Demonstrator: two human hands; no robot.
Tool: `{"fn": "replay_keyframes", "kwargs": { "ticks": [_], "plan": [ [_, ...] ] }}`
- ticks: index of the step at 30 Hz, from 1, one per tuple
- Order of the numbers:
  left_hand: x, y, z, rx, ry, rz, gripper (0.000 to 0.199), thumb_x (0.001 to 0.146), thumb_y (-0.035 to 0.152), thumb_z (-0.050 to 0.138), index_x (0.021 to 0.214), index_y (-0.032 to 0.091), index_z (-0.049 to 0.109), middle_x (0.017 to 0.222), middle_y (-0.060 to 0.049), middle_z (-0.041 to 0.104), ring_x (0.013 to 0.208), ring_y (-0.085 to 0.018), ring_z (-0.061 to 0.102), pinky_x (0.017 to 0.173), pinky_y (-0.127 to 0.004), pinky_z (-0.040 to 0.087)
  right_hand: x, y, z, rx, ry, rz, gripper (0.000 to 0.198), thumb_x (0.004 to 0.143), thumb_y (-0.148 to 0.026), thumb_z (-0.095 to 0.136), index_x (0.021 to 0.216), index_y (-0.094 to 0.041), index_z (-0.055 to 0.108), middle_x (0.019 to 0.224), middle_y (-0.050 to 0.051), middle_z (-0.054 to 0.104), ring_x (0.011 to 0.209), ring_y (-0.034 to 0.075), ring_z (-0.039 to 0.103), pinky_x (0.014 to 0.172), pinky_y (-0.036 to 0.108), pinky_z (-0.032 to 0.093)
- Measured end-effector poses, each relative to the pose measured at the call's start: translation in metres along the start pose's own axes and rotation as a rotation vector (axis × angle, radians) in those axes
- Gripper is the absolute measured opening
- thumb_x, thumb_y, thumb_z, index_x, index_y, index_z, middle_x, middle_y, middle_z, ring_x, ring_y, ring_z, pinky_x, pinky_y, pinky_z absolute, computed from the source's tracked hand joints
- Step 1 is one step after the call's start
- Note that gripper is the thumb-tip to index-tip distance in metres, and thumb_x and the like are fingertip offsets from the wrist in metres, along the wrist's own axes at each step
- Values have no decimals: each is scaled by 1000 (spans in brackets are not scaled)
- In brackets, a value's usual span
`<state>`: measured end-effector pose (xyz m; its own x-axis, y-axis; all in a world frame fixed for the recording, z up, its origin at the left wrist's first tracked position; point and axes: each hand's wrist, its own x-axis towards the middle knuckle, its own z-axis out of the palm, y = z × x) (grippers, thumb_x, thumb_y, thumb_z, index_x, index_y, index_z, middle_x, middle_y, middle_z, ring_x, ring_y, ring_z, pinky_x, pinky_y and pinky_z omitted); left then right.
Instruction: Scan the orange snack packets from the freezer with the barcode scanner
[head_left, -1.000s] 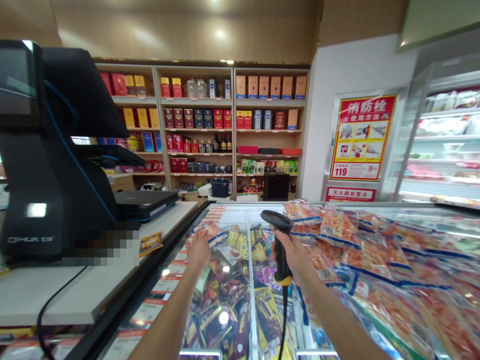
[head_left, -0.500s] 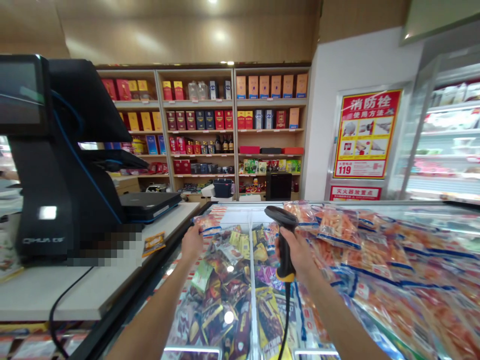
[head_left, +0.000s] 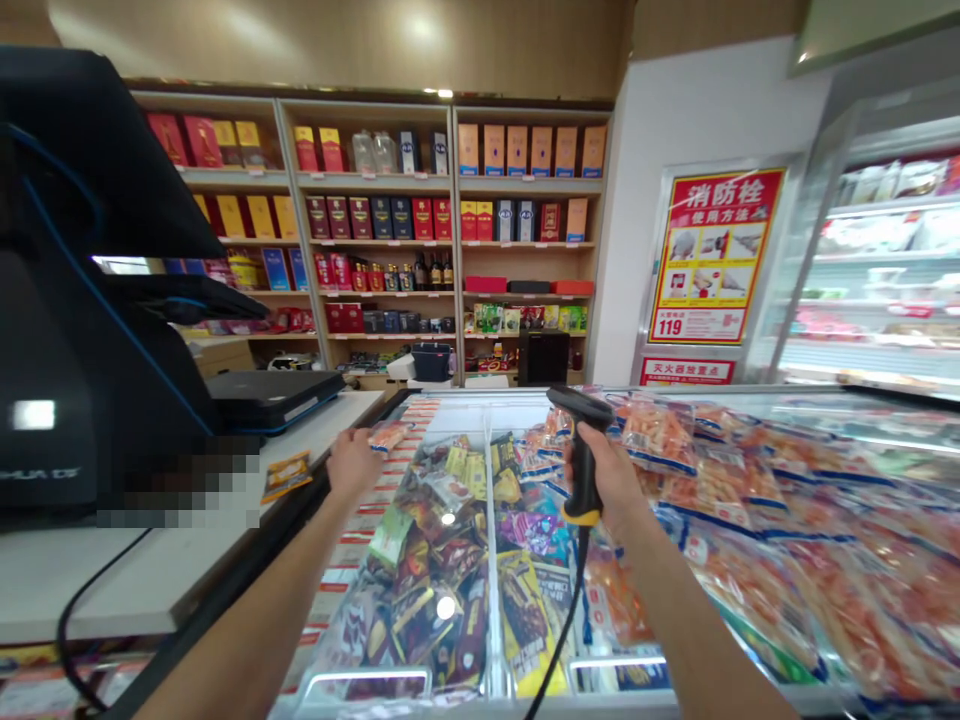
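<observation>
My left hand is closed on the near end of a small clear snack packet with pinkish contents. It is above the left edge of the chest freezer, close to the counter. My right hand grips a black and yellow barcode scanner by its handle, head upward. From its base a dark cable runs down toward me. On the white counter, left of my left hand, lies an orange-yellow snack packet.
The glass-topped freezer holds dark-wrapped packets on the left and bagged pinkish food on the right. A black checkout terminal and a flat black device occupy the counter. Stocked shelves line the back wall.
My left hand has shifted left toward the counter with the packet. My right hand and the scanner appear slightly farther right. The camera view has shifted, moving the terminal partly out of frame.
</observation>
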<state>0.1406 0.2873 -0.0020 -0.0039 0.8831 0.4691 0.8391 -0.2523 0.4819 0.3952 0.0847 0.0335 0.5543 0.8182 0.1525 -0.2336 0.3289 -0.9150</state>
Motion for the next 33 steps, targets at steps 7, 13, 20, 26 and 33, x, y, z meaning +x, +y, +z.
{"fn": "replay_keyframes", "kwargs": {
  "ticks": [7,13,20,26,33],
  "plan": [
    [-90,112,18,-366,-390,176,38,64,31,58,99,16,54,100,-7,57,83,-18,56,73,-25,42,-25,-18,-27,-84,12,45,29,62,-43,57,60,-15,48,44,-2,53,33,8,46,30,18,35],
    [-168,163,34,-542,-770,184,53,51,49,64,91,15,59,79,-6,63,67,-18,57,55,-24,42,-47,-29,-51,-142,56,0,30,64,-44,55,60,-15,49,43,-3,52,34,7,46,31,17,35],
    [-184,171,45,-565,-899,50,79,43,30,74,113,10,46,89,-8,61,78,-20,56,61,-24,41,-52,-28,-53,-127,39,3,30,62,-44,57,60,-15,48,43,-4,51,32,7,45,29,17,35],
    [-169,163,33,-619,-969,-123,37,64,23,64,97,12,53,75,-2,60,64,-12,56,55,-24,43,-49,-18,-46,-67,-13,98,29,65,-43,53,59,-15,49,42,-2,51,33,8,45,30,18,36],
    [-108,102,3,-799,-827,-352,22,79,26,47,96,12,52,87,-3,56,68,-10,54,58,-26,47,-44,8,-28,-104,-105,195,33,67,-46,51,58,-15,50,39,-1,51,31,8,44,28,18,35]
  ]
}}
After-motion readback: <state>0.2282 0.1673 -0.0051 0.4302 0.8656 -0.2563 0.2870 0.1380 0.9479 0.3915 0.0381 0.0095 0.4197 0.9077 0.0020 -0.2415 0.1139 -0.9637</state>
